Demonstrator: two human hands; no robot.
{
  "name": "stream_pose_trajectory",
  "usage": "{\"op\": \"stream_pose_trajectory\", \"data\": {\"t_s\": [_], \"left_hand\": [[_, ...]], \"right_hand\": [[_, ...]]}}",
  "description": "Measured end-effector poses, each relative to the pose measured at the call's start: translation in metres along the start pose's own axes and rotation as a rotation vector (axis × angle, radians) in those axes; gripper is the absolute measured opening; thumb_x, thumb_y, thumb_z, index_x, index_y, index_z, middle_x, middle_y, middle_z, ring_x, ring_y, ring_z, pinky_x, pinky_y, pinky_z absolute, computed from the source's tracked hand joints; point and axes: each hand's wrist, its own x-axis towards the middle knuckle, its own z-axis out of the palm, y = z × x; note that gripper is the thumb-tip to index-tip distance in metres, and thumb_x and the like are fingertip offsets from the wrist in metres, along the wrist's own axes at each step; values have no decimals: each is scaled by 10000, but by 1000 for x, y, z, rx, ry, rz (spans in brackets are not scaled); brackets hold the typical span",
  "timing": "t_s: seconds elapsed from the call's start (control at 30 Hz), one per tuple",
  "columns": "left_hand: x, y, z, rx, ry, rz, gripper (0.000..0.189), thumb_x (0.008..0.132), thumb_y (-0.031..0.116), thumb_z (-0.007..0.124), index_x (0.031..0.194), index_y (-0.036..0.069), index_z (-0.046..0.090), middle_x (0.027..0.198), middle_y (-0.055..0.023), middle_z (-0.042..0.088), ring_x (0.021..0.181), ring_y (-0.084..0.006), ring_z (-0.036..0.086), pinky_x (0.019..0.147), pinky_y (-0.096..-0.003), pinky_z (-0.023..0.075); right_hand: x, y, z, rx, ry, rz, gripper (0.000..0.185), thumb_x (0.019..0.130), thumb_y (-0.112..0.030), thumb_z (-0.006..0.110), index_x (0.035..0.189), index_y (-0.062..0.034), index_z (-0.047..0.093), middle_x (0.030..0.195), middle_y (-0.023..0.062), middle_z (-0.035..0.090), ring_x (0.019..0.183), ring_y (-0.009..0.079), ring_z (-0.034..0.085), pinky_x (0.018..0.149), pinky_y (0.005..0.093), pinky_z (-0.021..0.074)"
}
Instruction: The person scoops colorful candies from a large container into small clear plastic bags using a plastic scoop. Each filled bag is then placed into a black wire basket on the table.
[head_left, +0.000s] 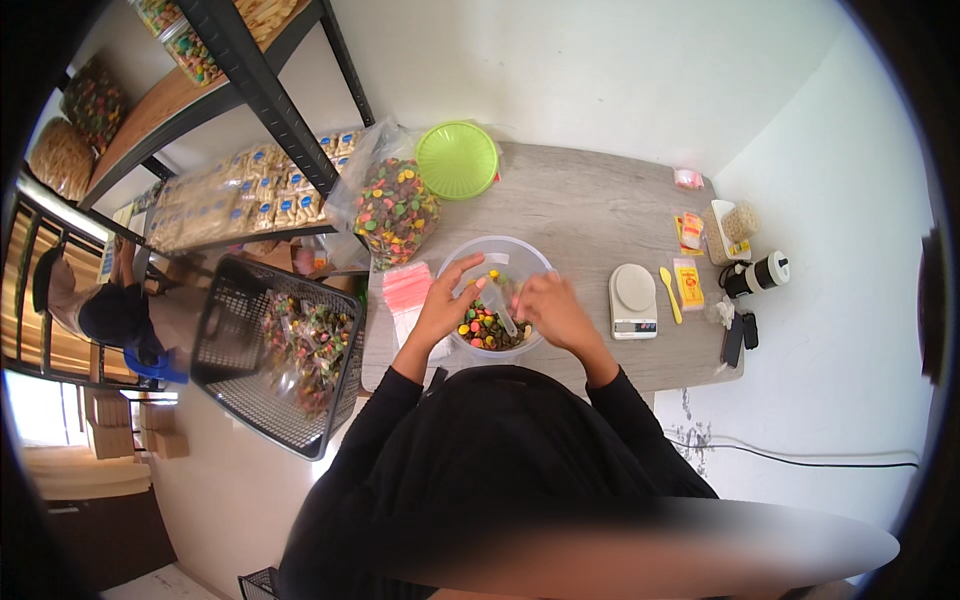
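Note:
A clear plastic bowl (496, 244) holds brown, yellow, pink and green candy-like pieces (480, 330). A translucent plastic scoop (501, 309) lies in it among the pieces. Over the bowl's left side is my left hand (448, 304), fingers apart, with nothing plainly held. My right hand (553, 311) is above the right side, its fingers curled and motion-blurred; whether something is pinched there cannot be made out. Left of the bowl lies a stack of small clear plastic bags with pink tops (407, 289). Behind it stands a large clear bag (397, 210) of the same pieces.
A green lid (457, 160) rests at the back. Rightward are a digital scale (634, 300), a yellow spoon (670, 295) and a yellow-labelled packet (688, 283). A black basket (262, 427) with filled bags stands left, below a shelf (247, 232). Another person (112, 311) is at far left.

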Motion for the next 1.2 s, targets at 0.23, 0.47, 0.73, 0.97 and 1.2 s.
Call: {"op": "stream_pose_trajectory", "data": {"t_s": [0.23, 0.47, 0.73, 0.97, 1.2], "left_hand": [[-14, 12, 5, -76, -164, -47, 519, 918, 140, 745, 1395, 49, 561, 1430, -67, 568, 1335, -194, 500, 1123, -370, 384], [-11, 26, 21, -329, -128, -161, 267, 924, 73, 741, 1169, 17, 651, 1103, -53, 715, 978, -124, 685, 846, -284, 544], [-23, 45, 21, -335, -69, -142, 185, 957, 87, 705, 1118, 4, 666, 1003, -66, 732, 916, -125, 705, 792, -282, 569], [-43, 51, 25, -329, 24, -132, 155, 973, 106, 690, 1090, 7, 667, 1000, -65, 733, 897, -125, 704, 781, -281, 575], [-66, 59, 20, -163, -42, -168, 136, 978, 107, 683, 1080, 18, 670, 994, -55, 734, 898, -112, 699, 723, -269, 572]], "right_hand": [[-1, -2, -7, 430, 196, -33, 65, 885, -119, 679, 913, -62, 692, 1047, 80, 592, 985, 286, 599, 833, 400, 497], [1, -29, -18, 700, 354, 106, 117, 923, -98, 691, 981, 1, 670, 1053, 115, 598, 878, 210, 666, 754, 342, 538], [-17, -31, -12, 746, 308, 204, 144, 922, -96, 690, 1008, 12, 648, 939, 116, 641, 896, 218, 667, 765, 342, 529], [-25, -42, -4, 706, 374, 90, 108, 926, -87, 669, 983, -1, 640, 964, 106, 638, 910, 232, 646, 826, 362, 507], [-36, -60, 0, 838, 260, 122, 101, 949, -86, 645, 1000, -2, 621, 984, 131, 632, 970, 261, 644, 892, 358, 495]]}}
